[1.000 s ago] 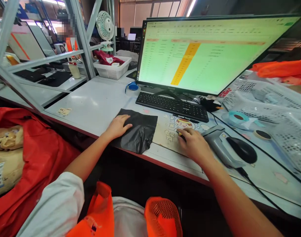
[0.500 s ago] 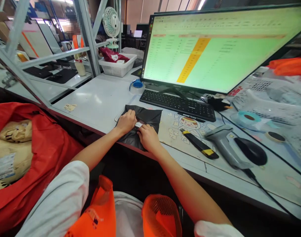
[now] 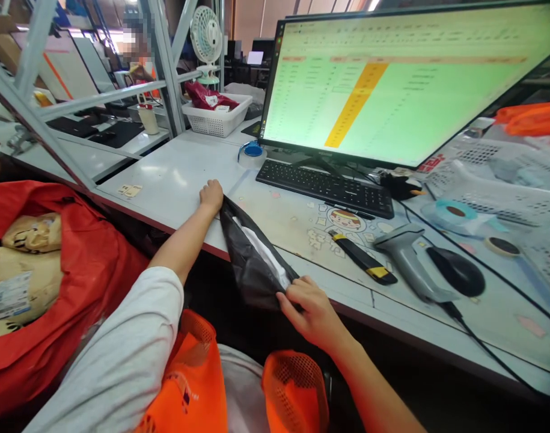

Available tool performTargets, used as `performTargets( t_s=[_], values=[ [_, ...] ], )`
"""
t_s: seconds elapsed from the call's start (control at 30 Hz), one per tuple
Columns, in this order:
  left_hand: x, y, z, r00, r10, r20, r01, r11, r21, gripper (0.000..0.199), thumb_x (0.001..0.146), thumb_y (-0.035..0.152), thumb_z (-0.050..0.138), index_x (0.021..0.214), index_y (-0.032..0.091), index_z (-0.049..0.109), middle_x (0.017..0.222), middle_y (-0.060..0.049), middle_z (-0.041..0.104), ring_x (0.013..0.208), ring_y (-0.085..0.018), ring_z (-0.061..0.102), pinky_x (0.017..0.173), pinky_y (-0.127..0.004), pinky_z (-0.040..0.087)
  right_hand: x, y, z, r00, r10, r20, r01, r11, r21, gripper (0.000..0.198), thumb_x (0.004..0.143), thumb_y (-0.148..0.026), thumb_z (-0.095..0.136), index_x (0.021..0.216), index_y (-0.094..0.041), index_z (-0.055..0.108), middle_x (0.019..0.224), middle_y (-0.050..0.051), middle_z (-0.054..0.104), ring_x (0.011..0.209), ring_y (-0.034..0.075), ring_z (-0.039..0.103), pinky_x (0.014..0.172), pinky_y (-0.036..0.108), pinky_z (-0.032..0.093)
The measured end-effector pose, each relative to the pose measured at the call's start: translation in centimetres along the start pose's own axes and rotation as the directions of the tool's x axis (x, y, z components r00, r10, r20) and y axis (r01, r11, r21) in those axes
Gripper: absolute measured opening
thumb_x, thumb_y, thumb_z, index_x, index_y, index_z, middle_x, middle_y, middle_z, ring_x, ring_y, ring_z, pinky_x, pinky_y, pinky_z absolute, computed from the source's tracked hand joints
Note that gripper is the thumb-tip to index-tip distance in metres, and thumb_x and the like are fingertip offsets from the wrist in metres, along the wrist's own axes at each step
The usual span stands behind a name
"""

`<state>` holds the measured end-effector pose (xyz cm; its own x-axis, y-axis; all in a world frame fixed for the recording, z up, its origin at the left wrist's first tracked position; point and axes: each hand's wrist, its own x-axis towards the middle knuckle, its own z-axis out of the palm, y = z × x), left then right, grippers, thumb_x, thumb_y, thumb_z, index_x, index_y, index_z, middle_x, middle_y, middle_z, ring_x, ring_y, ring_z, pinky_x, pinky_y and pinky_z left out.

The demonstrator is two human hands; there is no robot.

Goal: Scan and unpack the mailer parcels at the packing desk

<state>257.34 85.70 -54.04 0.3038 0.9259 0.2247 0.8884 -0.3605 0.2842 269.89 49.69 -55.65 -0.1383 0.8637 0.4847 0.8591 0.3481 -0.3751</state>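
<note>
At the bench's (image 3: 166, 165) front edge, the black bag (image 3: 252, 264) stretches slantwise between both hands: left hand (image 3: 211, 195) clenched on its far corner, right hand (image 3: 311, 305) (nearer the body) pinching the other.

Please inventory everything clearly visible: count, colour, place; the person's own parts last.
Desk: one, white, centre
Bag: one, black with white, desk's front edge
Scanner: one, grey, right foreground
Cutter: one, black and yellow, left of scanner
Mouse: one, black, right of scanner
Monitor: one, black-framed, back right
Keyboard: one, black, before monitor
Rolls: at least two, blue and turquoise, either side of keyboard
Baskets: at least two, white, either side of monitor
Fan: one, pale, upper left
Sack: one, red, lower left
Packages: at least two, tan, inside sack
Co-worker: at least one, orange-clad, upper left
Vest: one, orange, lower centre
Left hand: one, bare, gripping bag's far end
Right hand: one, bare, gripping bag's near end
</note>
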Motion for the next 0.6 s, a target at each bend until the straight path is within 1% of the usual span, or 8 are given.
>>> performTargets(
  t_s=[0.1,0.17,0.23,0.3,0.37,0.43,0.5,0.6],
  values=[
    [-1.5,1.4,-1.3,0.994,0.095,0.044,-0.095,0.995,-0.017,0.028,0.094,0.018,0.058,0.120,0.009,0.063,0.126,-0.026,0.064,0.122,-0.039,0.060,0.099,-0.049,0.050,-2.2,2.3,-0.1,0.983,0.146,-0.110,-0.148,0.989,-0.015,0.042,0.099,-0.031,0.058,0.064,-0.023,0.037,0.058,-0.003,0.043,0.057,0.015,0.041,0.062,0.032,0.033],
    [-3.2,2.5,-3.2,0.963,0.266,-0.037,-0.268,0.960,-0.081,0.026,0.096,0.026,0.061,0.118,0.013,0.064,0.128,-0.021,0.064,0.126,-0.035,0.057,0.106,-0.046,0.047,-3.2,3.4,0.1,0.965,0.209,-0.159,-0.212,0.977,0.000,0.041,0.096,-0.037,0.064,0.066,-0.024,0.040,0.059,-0.003,0.046,0.059,0.015,0.042,0.062,0.032,0.034],
    [-5.3,3.8,-4.9,0.855,0.508,-0.106,-0.519,0.836,-0.181,0.022,0.101,0.029,0.054,0.113,0.015,0.065,0.121,-0.014,0.067,0.121,-0.029,0.060,0.106,-0.040,0.046,-3.7,3.8,0.3,0.956,0.237,-0.173,-0.237,0.971,0.024,0.041,0.093,-0.041,0.069,0.068,-0.024,0.042,0.061,-0.003,0.049,0.061,0.016,0.044,0.064,0.032,0.035],
    [-7.0,5.1,-5.6,0.726,0.688,0.008,-0.665,0.704,-0.250,0.022,0.100,0.034,0.057,0.108,0.016,0.067,0.112,-0.011,0.070,0.110,-0.026,0.065,0.099,-0.036,0.048,-3.8,3.7,0.6,0.955,0.241,-0.172,-0.236,0.971,0.046,0.043,0.092,-0.046,0.072,0.069,-0.023,0.043,0.062,-0.003,0.051,0.061,0.015,0.045,0.066,0.033,0.036],
    [-7.9,6.4,-5.0,0.656,0.711,0.255,-0.670,0.703,-0.237,0.034,0.091,0.044,0.071,0.110,0.016,0.068,0.114,-0.012,0.072,0.107,-0.029,0.067,0.093,-0.035,0.049,-3.6,3.4,0.8,0.955,0.250,-0.163,-0.242,0.968,0.065,0.044,0.090,-0.049,0.074,0.070,-0.023,0.044,0.064,-0.002,0.052,0.062,0.016,0.046,0.067,0.033,0.036],
    [-7.9,7.4,-3.8,0.617,0.655,0.436,-0.642,0.740,-0.202,0.053,0.080,0.052,0.081,0.116,0.016,0.068,0.120,-0.015,0.072,0.110,-0.033,0.066,0.091,-0.036,0.049,-3.5,3.1,0.8,0.948,0.284,-0.147,-0.272,0.958,0.093,0.044,0.087,-0.052,0.076,0.070,-0.023,0.047,0.066,-0.001,0.055,0.066,0.017,0.047,0.068,0.032,0.037],
    [-7.6,8.0,-3.1,0.583,0.648,0.490,-0.605,0.749,-0.272,0.061,0.075,0.055,0.084,0.120,0.017,0.067,0.123,-0.014,0.071,0.111,-0.033,0.066,0.090,-0.034,0.049,-3.7,2.8,0.5,0.930,0.345,-0.125,-0.326,0.933,0.150,0.044,0.085,-0.056,0.076,0.072,-0.023,0.051,0.068,0.000,0.057,0.070,0.018,0.050,0.068,0.032,0.039],
    [-7.9,8.4,-3.8,0.534,0.729,0.428,-0.535,0.684,-0.496,0.062,0.074,0.053,0.083,0.123,0.019,0.065,0.120,-0.008,0.072,0.106,-0.028,0.067,0.086,-0.031,0.048,-4.6,2.2,-0.1,0.872,0.476,-0.115,-0.419,0.846,0.329,0.046,0.088,-0.066,0.068,0.074,-0.023,0.056,0.071,0.002,0.059,0.069,0.018,0.053,0.065,0.032,0.041]
  ],
)
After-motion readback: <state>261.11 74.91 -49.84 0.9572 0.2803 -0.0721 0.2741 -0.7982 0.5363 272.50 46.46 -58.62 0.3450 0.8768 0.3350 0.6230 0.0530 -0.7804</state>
